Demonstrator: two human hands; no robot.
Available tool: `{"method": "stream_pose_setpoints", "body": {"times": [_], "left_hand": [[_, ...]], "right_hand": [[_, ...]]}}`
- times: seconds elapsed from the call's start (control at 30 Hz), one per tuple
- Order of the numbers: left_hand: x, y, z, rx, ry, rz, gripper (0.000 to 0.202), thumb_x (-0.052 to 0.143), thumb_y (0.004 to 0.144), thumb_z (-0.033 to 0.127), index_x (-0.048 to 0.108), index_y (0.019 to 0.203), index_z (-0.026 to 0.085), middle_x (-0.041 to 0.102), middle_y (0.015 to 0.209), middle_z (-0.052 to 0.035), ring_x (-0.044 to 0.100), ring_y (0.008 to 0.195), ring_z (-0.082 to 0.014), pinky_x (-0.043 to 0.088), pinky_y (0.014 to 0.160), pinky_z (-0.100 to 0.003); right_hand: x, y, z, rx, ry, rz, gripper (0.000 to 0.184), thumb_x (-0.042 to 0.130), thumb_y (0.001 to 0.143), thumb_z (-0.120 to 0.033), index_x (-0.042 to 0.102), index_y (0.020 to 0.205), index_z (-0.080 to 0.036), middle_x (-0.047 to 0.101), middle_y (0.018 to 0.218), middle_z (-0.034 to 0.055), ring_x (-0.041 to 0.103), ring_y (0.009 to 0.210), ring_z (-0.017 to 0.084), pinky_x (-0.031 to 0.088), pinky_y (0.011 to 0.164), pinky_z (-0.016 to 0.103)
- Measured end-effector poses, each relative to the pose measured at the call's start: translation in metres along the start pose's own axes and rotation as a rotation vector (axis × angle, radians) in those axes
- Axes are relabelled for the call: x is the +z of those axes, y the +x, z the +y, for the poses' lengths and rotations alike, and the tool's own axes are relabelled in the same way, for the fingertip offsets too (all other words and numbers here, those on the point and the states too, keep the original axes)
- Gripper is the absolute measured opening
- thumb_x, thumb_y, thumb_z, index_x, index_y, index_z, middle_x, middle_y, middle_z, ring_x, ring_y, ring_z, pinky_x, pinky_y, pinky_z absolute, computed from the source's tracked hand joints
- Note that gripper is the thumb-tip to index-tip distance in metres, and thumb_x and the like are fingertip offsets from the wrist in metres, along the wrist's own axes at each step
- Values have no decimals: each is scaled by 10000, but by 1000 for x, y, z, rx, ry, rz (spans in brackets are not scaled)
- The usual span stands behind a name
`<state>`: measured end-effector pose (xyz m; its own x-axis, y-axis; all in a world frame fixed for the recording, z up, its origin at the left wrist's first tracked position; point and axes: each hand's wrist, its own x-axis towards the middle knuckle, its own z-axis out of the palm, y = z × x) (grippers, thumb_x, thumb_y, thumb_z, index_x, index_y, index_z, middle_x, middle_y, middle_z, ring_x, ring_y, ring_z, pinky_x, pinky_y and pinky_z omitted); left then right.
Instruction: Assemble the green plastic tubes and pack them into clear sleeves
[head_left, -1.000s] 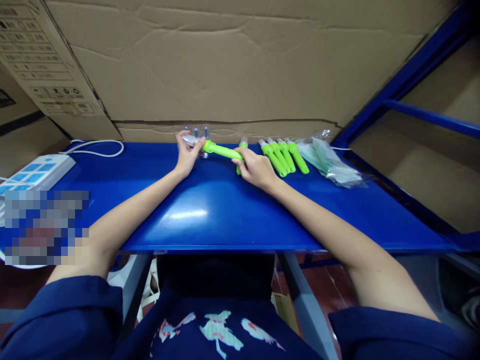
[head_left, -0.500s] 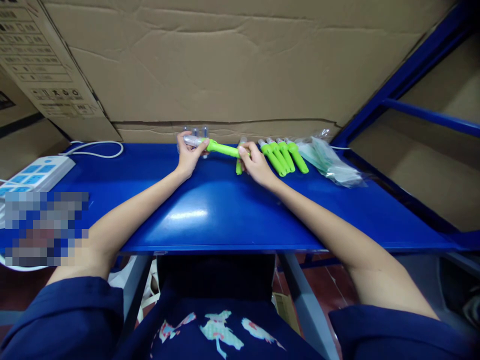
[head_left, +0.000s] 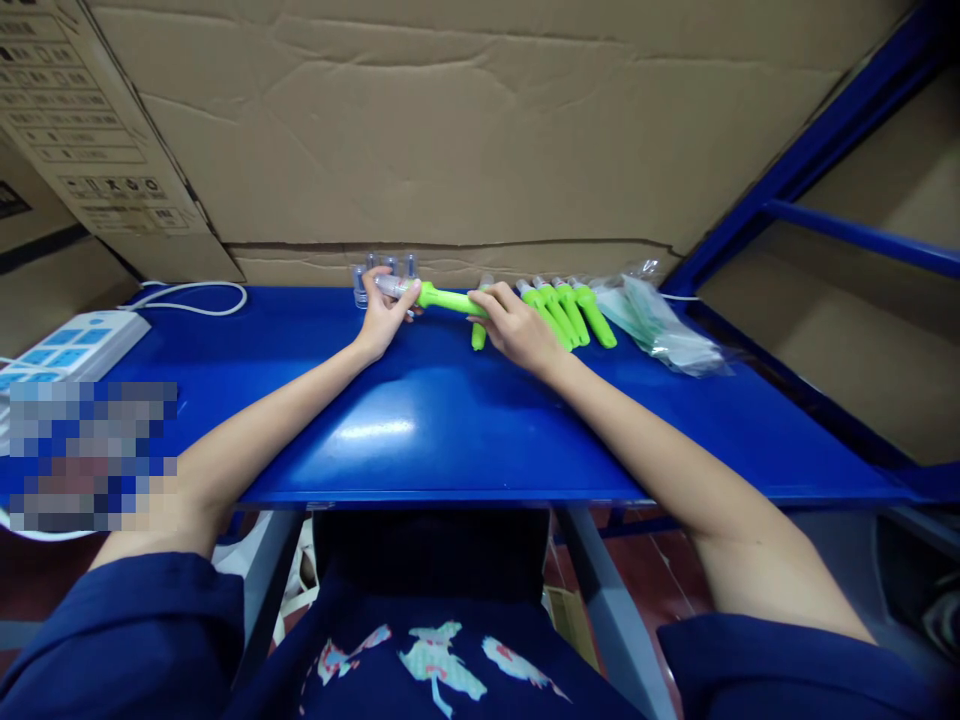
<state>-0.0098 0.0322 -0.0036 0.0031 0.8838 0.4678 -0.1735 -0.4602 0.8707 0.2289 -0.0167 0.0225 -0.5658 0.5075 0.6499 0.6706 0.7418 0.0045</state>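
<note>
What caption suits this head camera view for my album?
Over a blue table, the left hand grips a clear tip and the right hand a green handle.

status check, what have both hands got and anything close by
Left hand on clear cap at one end of green stick. Right hand gripping other end. Clear tubes beside left hand, more green sticks beside right.

Left arm (head_left: 289, 412) and right arm (head_left: 645, 440) stretch forward and inward, the left hand (head_left: 382, 322) pinching with thumb and fingers, the right hand (head_left: 520, 328) curled, its back upward.
</note>
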Motion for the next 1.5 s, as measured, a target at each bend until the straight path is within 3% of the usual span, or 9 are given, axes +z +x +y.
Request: {"method": "stream_pose_setpoints", "body": {"times": [0.13,0.27,0.67,0.8,0.93,1.07,1.17,1.33,1.5], "left_hand": [[3,0,-3,-54,-1,22,864,781,617,789,284,1122,294,664,783,67,661,547,-114,415,500,-220],[2,1,-6,-63,38,25,835,767,658,780,284,1140,299,655,794,67,652,548,-109,410,529,-229],[4,-3,0,58,95,33,827,736,680,796,278,1164,305,567,752,88,568,514,-87,435,565,-259],[5,-6,3,112,137,-5,840,714,735,772,270,1276,307,578,843,34,635,635,-135,498,631,-297],[10,-10,9,160,133,-37,868,761,734,717,286,1335,310,595,941,-12,680,755,-165,562,706,-330],[11,-8,15,179,135,-38,823,796,700,701,393,1301,309,613,1028,-40,697,870,-192,591,770,-363],[6,-3,19,207,162,-33,725,833,638,702,525,1123,261,633,1068,-54,690,881,-185,594,784,-361],[-6,7,23,204,205,-73,693,908,518,660,591,931,202,674,1059,-73,686,898,-205,598,818,-393],[-18,11,23,89,209,-139,630,910,532,622,592,853,184,659,861,-29,633,727,-151,570,704,-332]], "right_hand": [[-7,0,0,-7,-105,-24,412,306,1053,-219,621,1317,-201,634,1178,151,634,1045,244,544,891,385],[-9,0,0,-6,-132,-40,443,297,1035,-194,665,1280,-212,655,1180,149,629,1039,241,533,882,380],[-4,-3,-18,114,3,26,543,392,1023,-530,640,1243,-100,726,1115,194,711,858,265,521,701,344],[-3,-2,-20,273,179,52,607,328,1007,-669,670,930,-175,713,789,100,645,651,207,453,634,314],[-2,1,-19,431,412,40,747,227,966,-793,542,630,-205,567,574,41,541,552,156,380,585,289],[-2,4,-15,495,529,82,711,351,893,-859,525,660,-210,510,567,4,460,541,132,342,560,278],[-2,6,-12,544,599,112,654,482,837,-860,561,798,-211,507,584,-28,436,532,119,336,545,265],[0,5,-7,527,670,92,612,761,705,-741,569,950,-214,621,702,-14,557,591,137,402,572,266],[-3,5,-8,503,692,104,590,806,678,-695,508,891,-232,643,770,2,610,661,156,440,591,266]]}}
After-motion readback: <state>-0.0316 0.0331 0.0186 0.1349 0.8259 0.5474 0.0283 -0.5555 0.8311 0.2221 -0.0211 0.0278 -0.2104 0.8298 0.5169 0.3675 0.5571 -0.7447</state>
